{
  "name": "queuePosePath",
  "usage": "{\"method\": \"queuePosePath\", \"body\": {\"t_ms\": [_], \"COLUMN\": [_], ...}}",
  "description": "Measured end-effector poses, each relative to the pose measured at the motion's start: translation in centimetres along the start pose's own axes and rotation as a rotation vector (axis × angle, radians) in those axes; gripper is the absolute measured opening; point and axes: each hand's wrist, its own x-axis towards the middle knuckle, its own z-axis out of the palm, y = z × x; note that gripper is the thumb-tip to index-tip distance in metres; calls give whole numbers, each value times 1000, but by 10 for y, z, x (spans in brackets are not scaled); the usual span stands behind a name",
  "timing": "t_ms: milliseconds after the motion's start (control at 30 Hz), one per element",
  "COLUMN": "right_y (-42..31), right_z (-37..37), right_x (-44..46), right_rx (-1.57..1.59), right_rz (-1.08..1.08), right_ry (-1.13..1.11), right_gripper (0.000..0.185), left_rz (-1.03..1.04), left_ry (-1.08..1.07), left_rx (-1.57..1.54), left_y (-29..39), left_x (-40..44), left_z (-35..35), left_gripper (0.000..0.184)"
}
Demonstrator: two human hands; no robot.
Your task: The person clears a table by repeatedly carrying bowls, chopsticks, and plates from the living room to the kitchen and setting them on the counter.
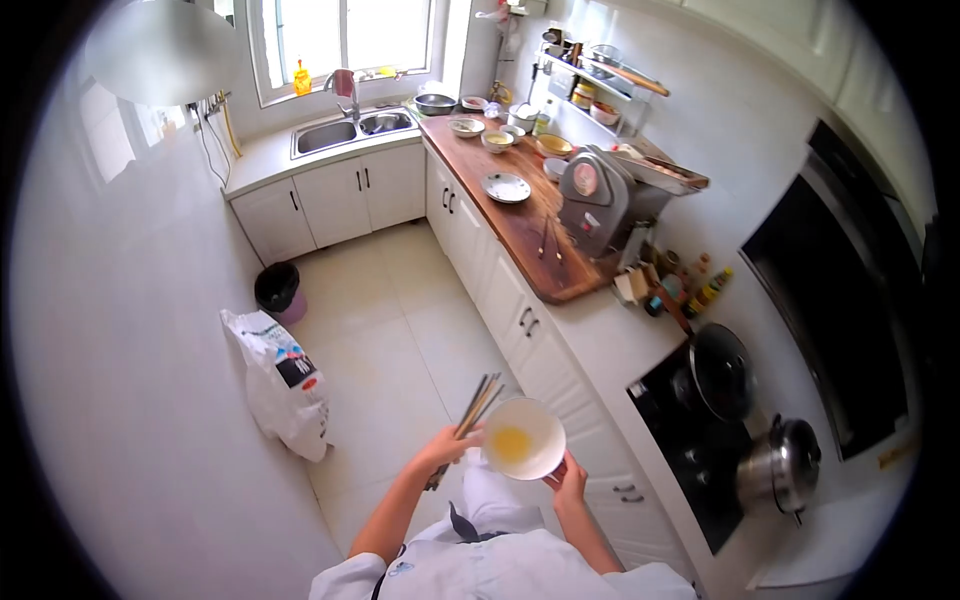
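In front of my body, a white bowl (537, 436) with some yellow liquid in its bottom is tilted toward the camera. My right hand (570, 481) grips its rim from the lower right. My left hand (447, 446) is closed around a bundle of several chopsticks (479, 402), which point up and away from me. The left hand's fingertips come close to the bowl's left side; whether they touch it I cannot tell. Both hands are over the floor, left of the stove counter.
A wooden counter (530, 235) with bowls and a plate (506, 187) runs along the right. A wok (722, 370) and a steel pot (778, 467) stand at the black stove (690, 455). A white sack (285, 385) and a bin (280, 292) stand left; a sink (325, 137) is at the back.
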Motion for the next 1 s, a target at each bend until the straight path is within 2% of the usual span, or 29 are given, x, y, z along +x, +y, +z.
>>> {"method": "queuePosePath", "body": {"t_ms": [100, 200, 267, 333, 400, 533, 633, 733, 800, 867, 967, 1000], "right_y": [-22, -70, -99, -133, -161, -201, -220, -237, -229, -273, -301, -322], "right_z": [67, 138, 193, 253, 313, 436, 509, 551, 558, 576, 580, 587], "right_x": [76, 155, 203, 246, 289, 370, 434, 494, 554, 562, 627, 636], "right_rx": [10, 74, 48, 38, -6, 27, 59, 155, 149, 208, 166, 184], "right_rz": [-51, -82, -76, -80, -99, -163, -239, -233, -372, -263, -375, -281], "right_ry": [71, 93, 58, -30, -108, -117, -152, -44, 84, 141, 239, 261], "right_gripper": [28, 29, 28, 28, 27, 29, 33, 30, 28, 30, 33, 33], "left_rz": [12, 55, 4, 13, 31, 103, 132, 135, 85, 104, 94, 33], "left_ry": [-51, -8, -10, 129, 155, 223, 123, -34, -123, -172, -289, -324], "left_rx": [71, 60, -3, -46, -198, -205, -201, -222, -142, -51, 3, -86], "left_y": [43, 101, 130, 165, 198, 261, 311, 353, 386, 426, 460, 467], "left_x": [92, 172, 220, 262, 299, 393, 471, 560, 612, 659, 741, 773], "left_z": [-40, -82, -119, -157, -200, -287, -349, -387, -395, -392, -383, -377], "left_gripper": [44, 42, 42, 44, 47, 45, 48, 48, 49, 46, 44, 44]}}
